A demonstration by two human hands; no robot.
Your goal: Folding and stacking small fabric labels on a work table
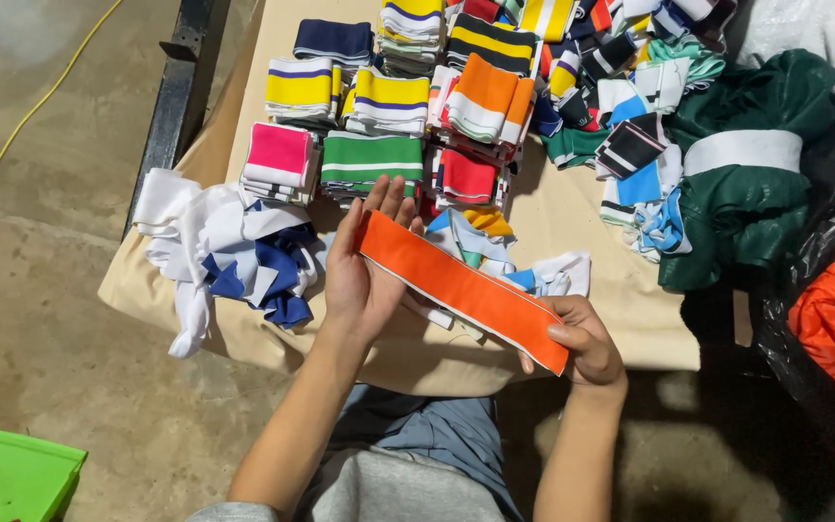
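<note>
Orange ribbed band (461, 288) spans both hands above the table (620, 290), its long axis slanting from the open-fingered left hand (364, 275) behind its upper end down to the right hand (587, 338), whose fingers pinch its lower end.

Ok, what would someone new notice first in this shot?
Probably the orange band stretched between the left hand and right hand at centre. Behind it, folded striped bands stand in stacks on the tan table, with a white and blue scrap heap at its left edge.
</note>
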